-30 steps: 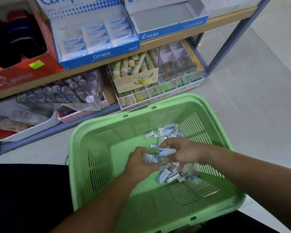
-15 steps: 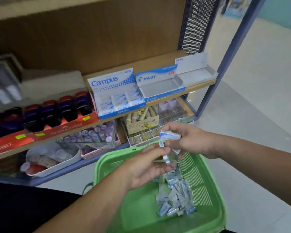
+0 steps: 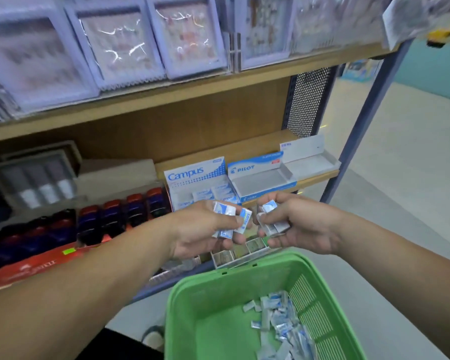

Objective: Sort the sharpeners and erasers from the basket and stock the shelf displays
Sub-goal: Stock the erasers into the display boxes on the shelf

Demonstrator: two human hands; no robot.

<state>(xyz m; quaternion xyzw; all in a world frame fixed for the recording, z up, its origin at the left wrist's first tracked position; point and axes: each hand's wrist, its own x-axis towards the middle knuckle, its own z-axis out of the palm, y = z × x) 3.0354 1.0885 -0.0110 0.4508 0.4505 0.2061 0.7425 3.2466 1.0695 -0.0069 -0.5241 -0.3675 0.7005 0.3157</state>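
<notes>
My left hand grips several small blue-and-white wrapped erasers in front of the shelf. My right hand holds a few more erasers close beside it, fingertips nearly meeting. Both hands hover above the far rim of the green basket, where a pile of loose erasers lies at the right side. Behind the hands on the shelf stand the Campus display box, partly stocked with erasers, and the Pilot display box, whose tray looks bare.
A white display tray sits right of the Pilot box. Dark sharpeners in a red Faber-Castell carton fill the shelf's left. Compartment trays lie on the lower shelf. Framed packs line the upper shelf. A blue upright bounds the right.
Both hands rose out of the basket with erasers and moved up toward the Campus and Pilot boxes. The view tilted upward, showing the upper shelf.
</notes>
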